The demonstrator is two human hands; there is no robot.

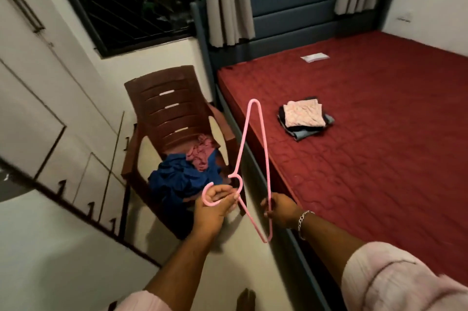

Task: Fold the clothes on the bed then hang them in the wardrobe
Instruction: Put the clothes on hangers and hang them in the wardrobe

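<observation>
A pink hanger [253, 158] is held out in front of the person, between the chair and the bed, turned on end so one shoulder tip points up and away. The left hand [215, 205] curls round the hook and neck, and the right hand [279, 210] pinches the straight bottom bar, so both grips are closed on the hanger; that two-handed hold likely steadies it, ready for a garment to go on. The folded clothes [304, 118] sit as a small stack on the red mattress of the bed [379, 146], well apart from the hands, with a pale pink piece on top. A loose heap of blue and pink cloth [192, 171] lies on the brown chair [172, 113], apparently unfolded, though blur makes that uncertain. The wardrobe [33, 82] stands at the left, doors shut.
</observation>
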